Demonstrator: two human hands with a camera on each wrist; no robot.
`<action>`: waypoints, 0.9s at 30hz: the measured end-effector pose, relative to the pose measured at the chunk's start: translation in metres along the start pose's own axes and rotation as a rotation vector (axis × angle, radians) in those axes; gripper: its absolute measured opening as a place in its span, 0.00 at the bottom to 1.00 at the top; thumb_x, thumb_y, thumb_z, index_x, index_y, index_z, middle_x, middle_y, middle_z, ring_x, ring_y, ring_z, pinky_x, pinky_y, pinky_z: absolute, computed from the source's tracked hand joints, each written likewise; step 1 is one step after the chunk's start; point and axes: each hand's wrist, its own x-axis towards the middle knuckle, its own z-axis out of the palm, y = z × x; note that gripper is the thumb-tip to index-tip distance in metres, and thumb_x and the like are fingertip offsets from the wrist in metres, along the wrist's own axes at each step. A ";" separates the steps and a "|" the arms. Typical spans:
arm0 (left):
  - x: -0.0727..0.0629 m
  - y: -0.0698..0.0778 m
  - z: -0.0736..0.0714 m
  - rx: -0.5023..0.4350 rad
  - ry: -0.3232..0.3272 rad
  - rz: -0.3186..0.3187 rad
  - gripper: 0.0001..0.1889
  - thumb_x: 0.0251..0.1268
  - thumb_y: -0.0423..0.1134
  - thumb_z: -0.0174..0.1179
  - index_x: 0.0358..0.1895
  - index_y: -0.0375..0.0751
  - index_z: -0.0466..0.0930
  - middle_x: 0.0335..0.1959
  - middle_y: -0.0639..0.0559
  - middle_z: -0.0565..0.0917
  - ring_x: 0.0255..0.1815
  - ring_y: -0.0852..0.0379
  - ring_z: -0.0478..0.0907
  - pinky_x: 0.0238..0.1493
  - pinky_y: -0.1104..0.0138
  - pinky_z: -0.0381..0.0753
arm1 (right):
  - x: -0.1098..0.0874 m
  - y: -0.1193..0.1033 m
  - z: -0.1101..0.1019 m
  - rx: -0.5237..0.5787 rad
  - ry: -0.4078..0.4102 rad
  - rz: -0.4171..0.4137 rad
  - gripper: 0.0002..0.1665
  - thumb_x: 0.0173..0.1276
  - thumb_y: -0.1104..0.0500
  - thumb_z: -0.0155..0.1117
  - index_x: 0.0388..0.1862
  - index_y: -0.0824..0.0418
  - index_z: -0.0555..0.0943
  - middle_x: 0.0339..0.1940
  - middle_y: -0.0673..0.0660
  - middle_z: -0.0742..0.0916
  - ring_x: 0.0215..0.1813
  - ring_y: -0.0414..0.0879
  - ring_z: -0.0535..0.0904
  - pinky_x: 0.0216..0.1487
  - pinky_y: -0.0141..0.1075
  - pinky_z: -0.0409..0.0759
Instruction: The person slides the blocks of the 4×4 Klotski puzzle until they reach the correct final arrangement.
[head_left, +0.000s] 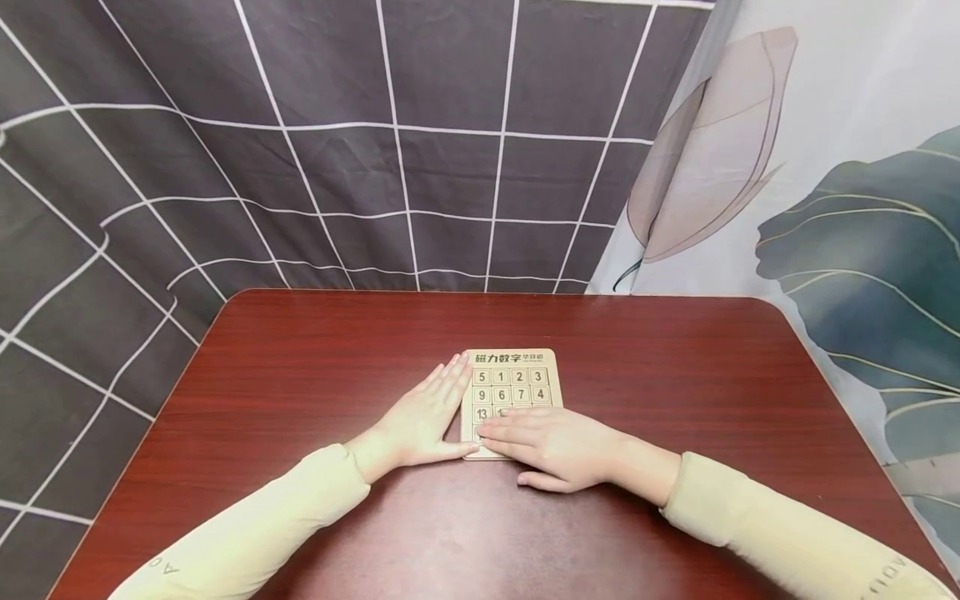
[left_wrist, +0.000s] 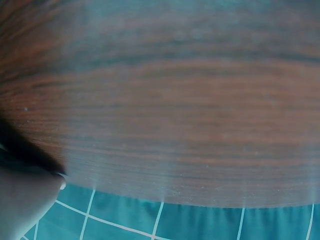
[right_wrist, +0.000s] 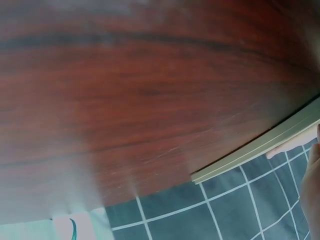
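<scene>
A pale number sliding puzzle point(head_left: 557, 392) with dark characters along its top lies on the table. Tiles 5, 1, 2, 3 fill its top row, with 9, 6, 7, 4 beneath and 13 starting the third. My left hand point(head_left: 423, 421) rests along the puzzle's left side, fingers straight, thumb reaching its lower left corner. Flat across the lower rows lies my right hand point(head_left: 558, 446), its extended fingers covering most tiles there. In the right wrist view the puzzle's edge point(right_wrist: 250, 150) shows in profile, with part of the right hand point(right_wrist: 311, 190) beside it.
The reddish-brown wooden table point(head_left: 337, 333) has rounded far corners. Behind it hangs a dark grey curtain point(head_left: 450, 175) with white grid lines. A pale curtain with leaf prints point(head_left: 870, 242) hangs at the right.
</scene>
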 end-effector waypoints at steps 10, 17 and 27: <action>0.001 0.002 -0.003 0.000 0.000 0.003 0.59 0.70 0.69 0.60 0.84 0.24 0.47 0.87 0.30 0.49 0.90 0.37 0.47 0.89 0.49 0.55 | -0.011 -0.001 -0.009 -0.013 0.004 0.005 0.36 0.73 0.48 0.68 0.73 0.67 0.78 0.73 0.59 0.83 0.75 0.50 0.80 0.73 0.44 0.81; 0.000 0.003 -0.001 -0.003 0.007 -0.008 0.59 0.69 0.69 0.60 0.84 0.24 0.47 0.87 0.30 0.50 0.90 0.38 0.47 0.89 0.50 0.55 | -0.026 -0.001 -0.009 0.011 0.012 0.030 0.39 0.73 0.45 0.68 0.74 0.67 0.77 0.75 0.60 0.82 0.76 0.51 0.79 0.75 0.44 0.79; 0.001 0.002 0.000 -0.002 0.006 -0.008 0.59 0.69 0.69 0.60 0.84 0.23 0.48 0.87 0.30 0.51 0.90 0.37 0.48 0.88 0.49 0.55 | -0.017 0.006 -0.004 0.017 0.034 0.057 0.41 0.72 0.44 0.70 0.74 0.68 0.76 0.74 0.60 0.83 0.75 0.52 0.80 0.74 0.45 0.80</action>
